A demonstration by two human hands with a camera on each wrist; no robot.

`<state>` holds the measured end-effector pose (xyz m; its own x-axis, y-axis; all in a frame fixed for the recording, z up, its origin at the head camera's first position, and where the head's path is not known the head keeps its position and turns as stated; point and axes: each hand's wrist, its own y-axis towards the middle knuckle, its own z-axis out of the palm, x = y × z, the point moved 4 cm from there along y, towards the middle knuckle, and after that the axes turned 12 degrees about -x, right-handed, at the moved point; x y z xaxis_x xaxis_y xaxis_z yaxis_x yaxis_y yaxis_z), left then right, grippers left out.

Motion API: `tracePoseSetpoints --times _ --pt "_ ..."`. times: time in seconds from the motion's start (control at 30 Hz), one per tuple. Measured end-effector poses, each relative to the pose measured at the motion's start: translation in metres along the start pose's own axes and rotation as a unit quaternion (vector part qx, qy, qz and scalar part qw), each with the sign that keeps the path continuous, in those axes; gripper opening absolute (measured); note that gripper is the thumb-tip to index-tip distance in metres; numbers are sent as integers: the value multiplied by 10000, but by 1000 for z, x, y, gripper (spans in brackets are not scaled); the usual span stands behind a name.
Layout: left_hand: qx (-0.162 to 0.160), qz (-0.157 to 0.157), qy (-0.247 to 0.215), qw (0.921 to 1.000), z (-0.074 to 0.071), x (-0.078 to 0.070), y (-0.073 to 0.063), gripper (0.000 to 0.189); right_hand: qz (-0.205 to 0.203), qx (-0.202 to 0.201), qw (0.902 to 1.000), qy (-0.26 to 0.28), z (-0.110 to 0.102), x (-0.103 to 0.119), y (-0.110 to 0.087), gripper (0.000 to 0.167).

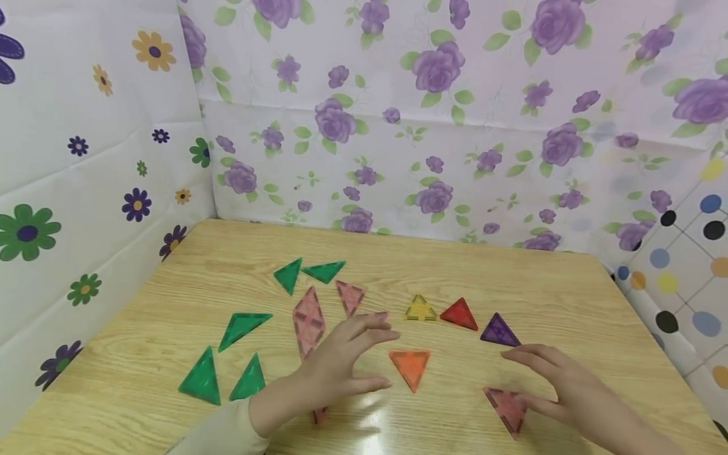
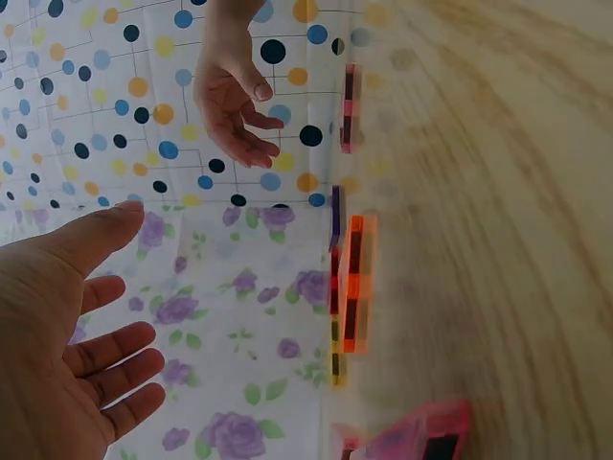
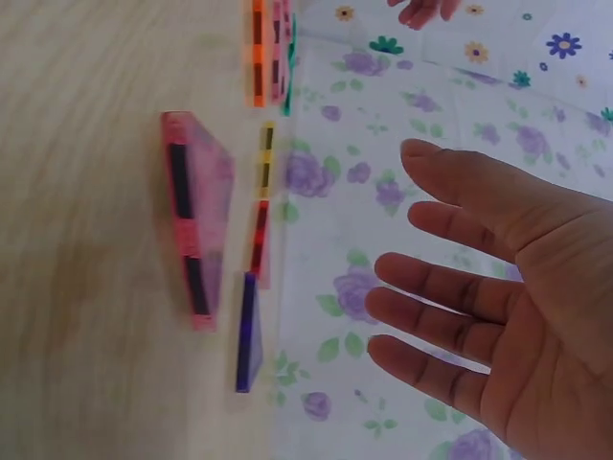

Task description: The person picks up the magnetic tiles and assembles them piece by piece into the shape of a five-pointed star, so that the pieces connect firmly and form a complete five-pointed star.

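Observation:
My left hand (image 1: 335,360) hovers over the table's middle with loosely bent fingers and nothing in its grasp; pink triangular tiles (image 1: 309,319) lie partly hidden beneath it. Just right of its fingertips lies an orange triangle tile (image 1: 411,368). On the right, my right hand (image 1: 574,392) is held above the table, thumb apart from its fingers and nothing between them. Near its thumb lies a pink triangle tile (image 3: 196,220). Beyond its fingertips is a purple triangle (image 1: 499,330). A red triangle (image 1: 459,314) and a yellow triangle (image 1: 420,308) continue that row leftward.
Several green triangle tiles (image 1: 246,330) lie spread over the left part of the wooden table (image 1: 546,284). Another pink triangle (image 1: 349,296) lies behind my left hand. Flower-printed cloth (image 1: 392,145) hangs behind the table, with dotted cloth (image 1: 682,278) at the right.

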<state>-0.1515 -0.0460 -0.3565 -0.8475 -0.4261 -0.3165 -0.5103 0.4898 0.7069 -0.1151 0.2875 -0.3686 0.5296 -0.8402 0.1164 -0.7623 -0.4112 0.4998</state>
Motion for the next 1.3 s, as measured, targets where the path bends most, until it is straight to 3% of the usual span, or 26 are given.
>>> tracePoseSetpoints --times 0.2,0.33,0.47,0.57,0.8,1.03,1.3 --pt "594 -574 -166 9964 18 -2 0 57 254 1020 9941 273 18 -8 -17 53" --pt "1152 -1106 -248 9869 35 -2 -1 53 847 1891 9773 443 30 -13 -25 60" --pt "1546 -1187 -43 9808 51 -3 -3 52 1419 2349 9596 623 36 -16 -30 70" --pt "1658 -1206 79 9787 59 -1 -4 52 1404 2390 9589 605 38 -16 -31 71" --pt "1852 -1277 433 9734 77 7 -9 55 931 2092 9723 457 40 -11 -29 58" --pt "1922 -1113 918 9707 85 12 -12 58 1123 2326 9638 660 43 -11 -29 61" --pt "1861 -945 1251 9699 90 13 -14 56 647 1944 9778 440 44 -4 -23 61"
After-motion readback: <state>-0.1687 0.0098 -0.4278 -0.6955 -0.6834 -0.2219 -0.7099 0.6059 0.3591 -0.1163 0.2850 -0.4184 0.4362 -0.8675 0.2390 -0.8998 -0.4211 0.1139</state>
